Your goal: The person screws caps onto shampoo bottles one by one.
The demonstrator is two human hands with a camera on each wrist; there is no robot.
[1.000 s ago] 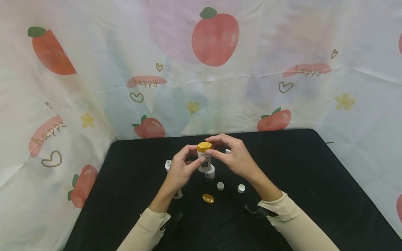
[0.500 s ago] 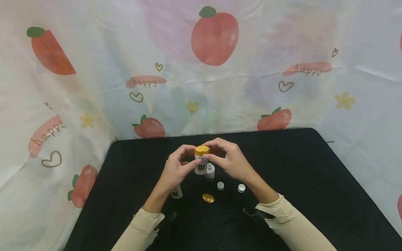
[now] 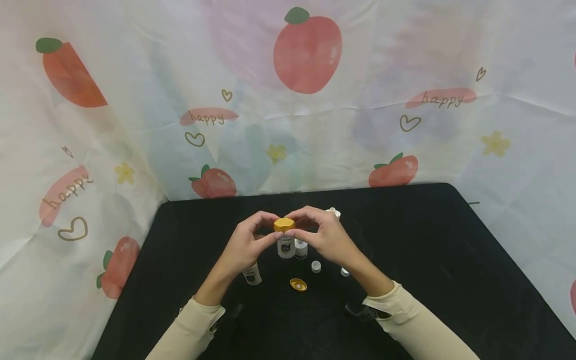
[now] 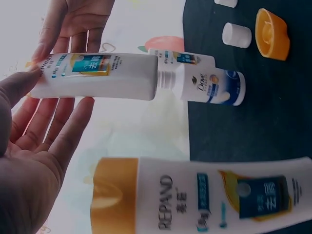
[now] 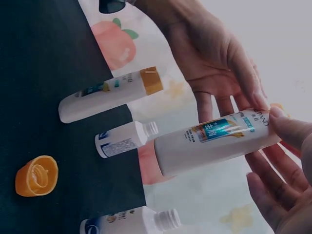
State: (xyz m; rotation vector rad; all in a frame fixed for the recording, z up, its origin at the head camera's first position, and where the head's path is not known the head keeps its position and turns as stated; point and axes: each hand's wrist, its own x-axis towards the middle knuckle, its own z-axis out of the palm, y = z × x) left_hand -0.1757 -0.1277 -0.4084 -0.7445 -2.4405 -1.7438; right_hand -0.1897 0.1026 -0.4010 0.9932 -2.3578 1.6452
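Observation:
A white shampoo bottle [image 3: 285, 247] with a gold cap [image 3: 284, 224] hangs upright between both hands, in front of the body. My left hand [image 3: 243, 245] pinches its top from the left, thumb on the front just under the cap. From the right, my right hand [image 3: 328, 232] pinches the same spot, the two thumb tips nearly meeting. The wrist views show the blue-green label of the held bottle [image 4: 112, 78] uncovered, with the fingers near its cap end. Just behind its base is a small white Dove bottle [image 4: 212, 87] with a bare threaded neck.
A second gold-capped shampoo bottle [image 4: 214, 195] stands by my left forearm. Another open-necked small bottle [image 5: 122, 140] shows in the right wrist view. On the black table [image 3: 405, 240] lie a loose gold cap [image 3: 298, 285] and white caps [image 3: 316, 267]. White bottle tops [image 3: 334, 212] show behind my right hand.
Both hands have lowered the shampoo bottle toward the table and shifted it slightly left, still gripping it near the cap. White bottle tops have come into sight behind the right hand.

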